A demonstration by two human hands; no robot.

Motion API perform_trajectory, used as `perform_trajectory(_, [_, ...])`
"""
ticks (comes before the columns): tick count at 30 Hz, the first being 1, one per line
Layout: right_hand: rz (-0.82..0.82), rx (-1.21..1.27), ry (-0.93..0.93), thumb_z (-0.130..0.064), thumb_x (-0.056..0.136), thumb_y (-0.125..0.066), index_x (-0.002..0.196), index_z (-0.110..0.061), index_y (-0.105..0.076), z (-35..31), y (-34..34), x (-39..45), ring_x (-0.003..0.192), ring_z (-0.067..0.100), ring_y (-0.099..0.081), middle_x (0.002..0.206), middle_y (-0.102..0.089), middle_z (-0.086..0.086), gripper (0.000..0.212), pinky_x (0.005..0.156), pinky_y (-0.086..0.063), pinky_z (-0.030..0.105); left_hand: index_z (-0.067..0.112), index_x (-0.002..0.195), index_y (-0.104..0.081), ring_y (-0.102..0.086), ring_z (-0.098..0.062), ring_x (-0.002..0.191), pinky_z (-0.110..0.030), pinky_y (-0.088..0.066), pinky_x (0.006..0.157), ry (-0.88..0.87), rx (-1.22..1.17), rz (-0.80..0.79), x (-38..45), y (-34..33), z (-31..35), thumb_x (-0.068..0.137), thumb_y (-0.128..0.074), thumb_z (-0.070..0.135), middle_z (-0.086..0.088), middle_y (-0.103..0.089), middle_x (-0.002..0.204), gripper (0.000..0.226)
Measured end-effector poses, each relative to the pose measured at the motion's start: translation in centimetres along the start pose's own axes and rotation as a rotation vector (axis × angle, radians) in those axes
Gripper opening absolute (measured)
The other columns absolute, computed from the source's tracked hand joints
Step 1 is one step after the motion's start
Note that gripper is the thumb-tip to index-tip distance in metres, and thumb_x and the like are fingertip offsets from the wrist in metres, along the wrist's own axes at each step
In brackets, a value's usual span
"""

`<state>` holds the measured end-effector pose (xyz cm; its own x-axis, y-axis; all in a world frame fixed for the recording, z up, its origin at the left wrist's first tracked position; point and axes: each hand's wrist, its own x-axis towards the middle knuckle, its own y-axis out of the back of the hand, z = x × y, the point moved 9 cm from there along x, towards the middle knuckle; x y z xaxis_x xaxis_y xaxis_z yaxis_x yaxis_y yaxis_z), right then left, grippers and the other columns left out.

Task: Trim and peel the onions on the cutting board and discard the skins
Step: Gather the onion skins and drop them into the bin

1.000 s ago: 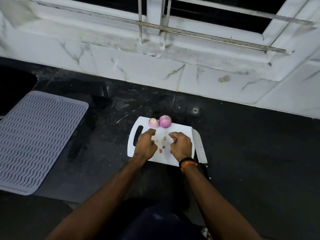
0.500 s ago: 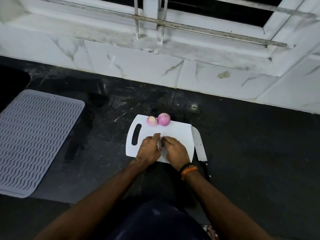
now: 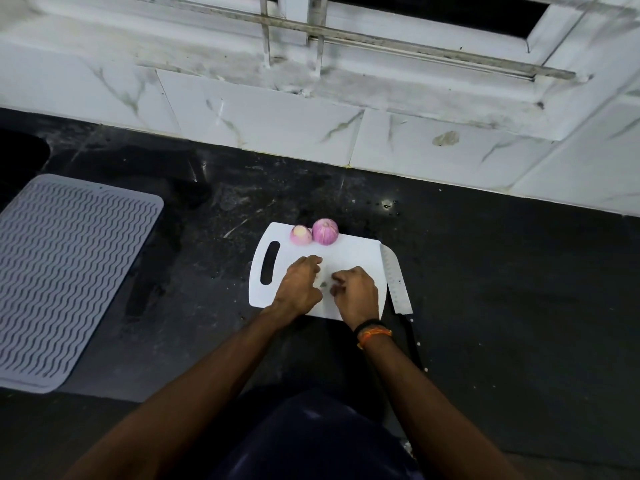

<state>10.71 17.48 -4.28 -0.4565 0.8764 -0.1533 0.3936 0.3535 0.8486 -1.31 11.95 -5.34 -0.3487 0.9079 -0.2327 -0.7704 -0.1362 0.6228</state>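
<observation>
A white cutting board lies on the dark counter. At its far edge two peeled pink onions sit side by side, the smaller one left of the larger one. My left hand and my right hand rest on the board's middle, close together, with fingers curled inward over gathered onion skins. One small dark skin scrap shows between them; the rest is hidden under the fingers. A knife lies along the board's right edge, its dark handle pointing toward me.
A grey ribbed drying mat covers the counter at the left, with a dark sink opening behind it. A white marble wall and a window ledge run along the back. Bare black counter stretches to the right.
The hands, spread apart with skin scraps scattered between them, drew together and swept the scraps up. They now sit slightly apart again, with only one scrap showing.
</observation>
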Motion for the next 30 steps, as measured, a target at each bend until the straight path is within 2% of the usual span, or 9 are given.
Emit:
perform_trajectory(3, [-0.012,0.069,0.041,-0.012,0.086,-0.063,0.102,-0.016,-0.076,-1.8,-0.5,0.3,0.096,0.024,-0.064,0.102,-0.071,0.006,0.021,0.084,-0.05,0.033,0.008,0.134,-0.051,-0.064,-0.022,0.101,-0.033,-0.055,0.088,-0.04,-0.088,0.011,0.1,0.3,0.4,0.078,-0.069,-0.002,-0.011,-0.064,0.115,0.061])
perform_trajectory(6, [-0.003,0.156,0.01,-0.007,0.083,-0.066,0.108,-0.014,-0.075,-1.7,0.0,0.8,0.1,0.019,-0.067,0.106,-0.075,0.004,0.028,0.093,-0.049,0.029,0.005,0.131,-0.053,-0.068,-0.022,0.094,-0.023,-0.055,0.077,0.017,-0.197,0.092,0.3,1.8,-0.5,0.079,-0.062,-0.011,-0.012,-0.064,0.113,0.055])
perform_trajectory(10, [0.018,0.071,0.011,0.0,0.083,-0.064,0.118,-0.013,-0.071,-1.6,0.8,2.4,0.111,0.023,-0.063,0.118,-0.07,0.007,0.038,0.1,-0.048,0.034,0.005,0.128,-0.052,-0.069,-0.021,0.093,-0.026,-0.054,0.08,0.112,-0.293,0.143,0.6,2.8,-2.1,0.083,-0.058,-0.012,-0.013,-0.065,0.112,0.049])
perform_trajectory(14, [-0.064,-0.137,0.154,-0.008,0.085,-0.067,0.131,-0.009,-0.06,-3.5,-0.2,3.2,0.12,0.028,-0.05,0.131,-0.056,0.011,0.047,0.105,-0.04,0.037,0.009,0.124,-0.054,-0.068,-0.02,0.097,-0.034,-0.055,0.089,0.138,-0.293,0.188,0.6,2.7,-2.5,0.085,-0.059,-0.004,-0.005,-0.067,0.106,0.041])
perform_trajectory(18, [-0.111,-0.323,0.321,-0.015,0.078,-0.073,0.126,-0.007,-0.061,-5.3,-1.5,2.8,0.113,0.029,-0.049,0.129,-0.054,0.011,0.049,0.098,-0.044,0.038,0.013,0.122,-0.056,-0.066,-0.018,0.099,-0.038,-0.053,0.094,0.161,-0.271,0.199,0.7,2.6,-3.1,0.086,-0.059,0.0,0.0,-0.067,0.1,0.039])
perform_trajectory(22, [-0.081,-0.315,0.409,-0.013,0.082,-0.068,0.114,-0.007,-0.067,-5.7,-2.0,1.0,0.105,0.028,-0.053,0.116,-0.058,0.009,0.033,0.088,-0.05,0.04,0.014,0.119,-0.058,-0.067,-0.017,0.098,-0.037,-0.053,0.095,0.162,-0.285,0.195,0.7,2.7,-3.2,0.086,-0.059,0.0,-0.001,-0.069,0.1,0.036])
perform_trajectory(25, [-0.062,-0.266,0.387,-0.005,0.084,-0.062,0.105,-0.01,-0.071,-4.7,-2.0,-0.8,0.101,0.027,-0.056,0.111,-0.062,0.007,0.023,0.081,-0.052,0.037,0.017,0.114,-0.059,-0.068,-0.016,0.098,-0.037,-0.054,0.094,0.147,-0.26,0.163,0.7,2.5,-3.2,0.083,-0.058,-0.002,-0.001,-0.07,0.101,0.036])
perform_trajectory(27, [-0.035,-0.188,0.352,0.002,0.08,-0.06,0.099,-0.011,-0.073,-3.9,-1.7,-1.7,0.098,0.027,-0.059,0.107,-0.065,0.006,0.027,0.08,-0.053,0.036,0.018,0.11,-0.059,-0.068,-0.017,0.098,-0.036,-0.054,0.094,0.132,-0.24,0.142,0.6,2.4,-3.1,0.081,-0.057,-0.003,-0.003,-0.072,0.101,0.035])
perform_trajectory(30, [0.061,-0.094,0.27,0.007,0.076,-0.061,0.104,-0.011,-0.074,-2.4,-0.2,-2.3,0.098,0.025,-0.064,0.106,-0.068,0.005,0.036,0.083,-0.054,0.035,0.013,0.111,-0.06,-0.068,-0.018,0.098,-0.033,-0.054,0.092,0.104,-0.221,0.122,0.4,2.2,-2.8,0.081,-0.056,-0.006,-0.007,-0.072,0.103,0.036])
